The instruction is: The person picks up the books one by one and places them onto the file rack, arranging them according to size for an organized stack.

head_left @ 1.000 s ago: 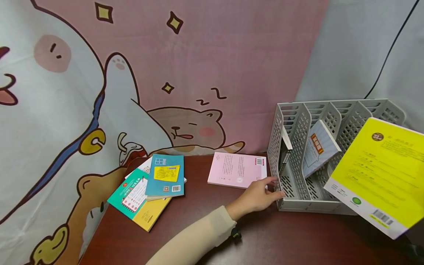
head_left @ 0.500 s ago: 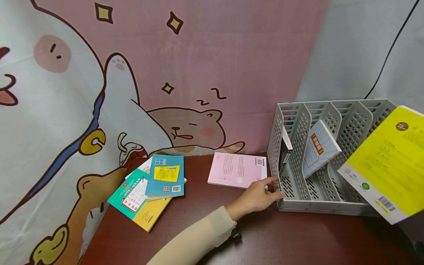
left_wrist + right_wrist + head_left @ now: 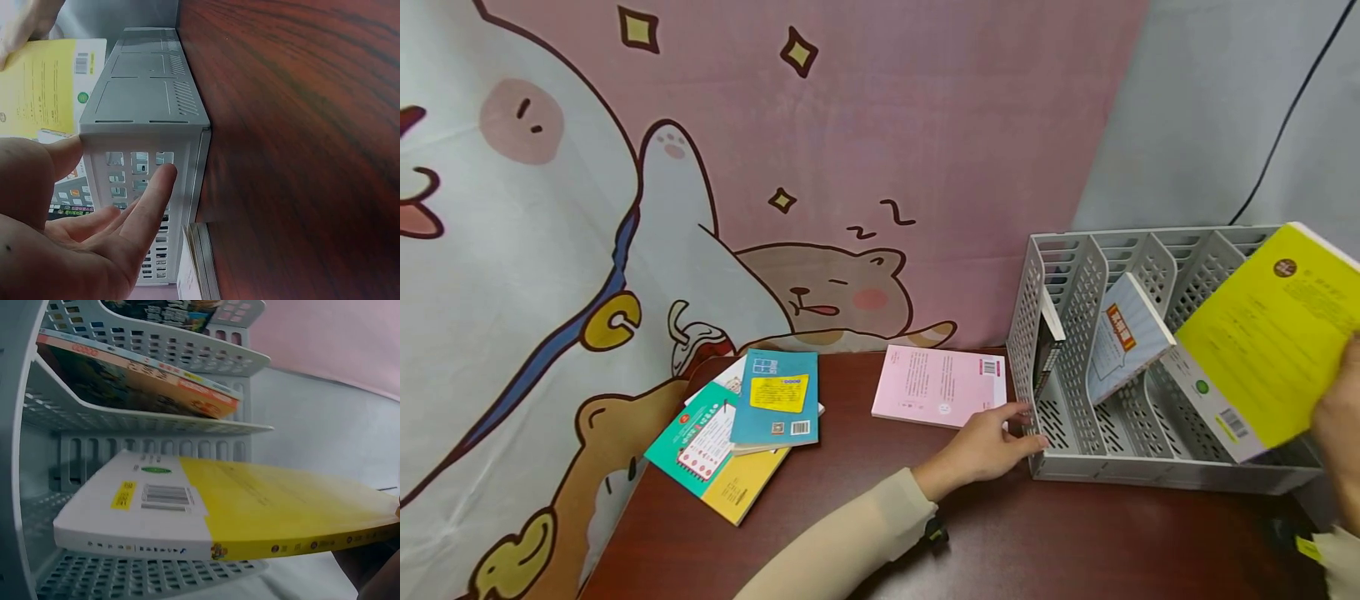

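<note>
My right hand (image 3: 1341, 425) grips the yellow book (image 3: 1270, 342) by its right edge, the hand partly cut off at the border of the head view. I hold the book tilted, its white end with the barcode pointing down and left at the openings on the right of the grey rack (image 3: 1150, 471). From the right wrist that end shows between two dividers; how deep it sits I cannot tell. My left hand (image 3: 981, 437) has hold of nothing; it lies loosely extended against the rack's left wall, thumb at the near corner, one straight finger on the perforated side.

Inside the rack, a dark book (image 3: 1047, 346) stands in the leftmost compartment, and a pale blue book (image 3: 1123, 350) with an orange label leans in the next one to the right.

On the worktop (image 3: 1075, 542), the pink book (image 3: 936, 383) lies flat just left of the rack, close to my left fingers. Well apart at the far left is a small pile: the teal book (image 3: 775, 400) on top, overlapping the green-and-yellow book (image 3: 715, 467). A pink cartoon cloth (image 3: 977, 125) hangs behind.
</note>
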Tool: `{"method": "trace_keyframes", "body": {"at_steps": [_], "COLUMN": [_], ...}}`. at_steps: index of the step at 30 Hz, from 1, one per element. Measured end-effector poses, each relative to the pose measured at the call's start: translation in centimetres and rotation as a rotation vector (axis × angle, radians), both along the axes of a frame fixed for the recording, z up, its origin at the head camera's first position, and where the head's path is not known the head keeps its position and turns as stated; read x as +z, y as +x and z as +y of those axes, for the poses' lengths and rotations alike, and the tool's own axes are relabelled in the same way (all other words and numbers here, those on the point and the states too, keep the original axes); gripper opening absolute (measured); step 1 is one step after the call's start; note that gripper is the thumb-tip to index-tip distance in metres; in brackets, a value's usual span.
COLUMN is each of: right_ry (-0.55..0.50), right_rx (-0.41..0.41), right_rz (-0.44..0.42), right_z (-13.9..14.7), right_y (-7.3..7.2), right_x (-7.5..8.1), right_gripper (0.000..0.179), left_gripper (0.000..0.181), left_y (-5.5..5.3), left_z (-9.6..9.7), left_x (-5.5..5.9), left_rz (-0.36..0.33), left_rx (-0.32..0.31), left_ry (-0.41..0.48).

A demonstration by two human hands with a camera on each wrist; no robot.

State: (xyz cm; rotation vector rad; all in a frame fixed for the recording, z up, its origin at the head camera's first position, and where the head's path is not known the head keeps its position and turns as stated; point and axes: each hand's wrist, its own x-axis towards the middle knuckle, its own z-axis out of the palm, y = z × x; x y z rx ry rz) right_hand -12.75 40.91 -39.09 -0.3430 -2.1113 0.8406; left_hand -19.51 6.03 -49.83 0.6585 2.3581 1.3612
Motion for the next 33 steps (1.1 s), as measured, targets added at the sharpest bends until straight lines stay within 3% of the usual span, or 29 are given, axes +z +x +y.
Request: {"method": "trace_keyframes", "body": {"at_steps": [1,5,8,11,18,25,33], "right_ry": [0.010,-0.110,-0.147,-0.160,-0.094,-0.054,-0.070], "right_rx": [-0.057,-0.212,-0.278,-0.268,-0.102,-0.106,-0.099], "right_rz": [-0.016,-0.070,-0.095,-0.097,0.110,0.179,0.241], "right_z": [-0.4,-1.9,-2.6,-2.8,-3.0,-3.4,-3.8], "right_y": [-0.1,-0.6,-1.1,-1.6,-3.2,-4.2,-4.7], "right_x": [0.1,0.3,0.4,0.4,-0.6,-0.9,-1.1], "right_gripper": [0.049,0.052,0.055,0.057,0.040,0.046,0.033], "left_gripper": [0.059,0.059,0.058,0.058,0.058,0.058,0.058], "left_y": [0.0,-0.1,-0.1,0.0,0.1,0.0,-0.1], "left_z": [0.0,0.0,0.0,0.0,-0.1,0.1,0.0], "left_x": [0.0,-0.1,-0.1,-0.2,0.0,0.1,0.0], "left_rz": [0.000,-0.002,-0.002,-0.006,-0.021,-0.029,-0.022], "left_rx": [-0.001,0.001,0.004,0.002,0.007,0.005,0.002], "left_ry": [0.001,0.004,0.003,0.008,0.012,0.015,0.001]}}
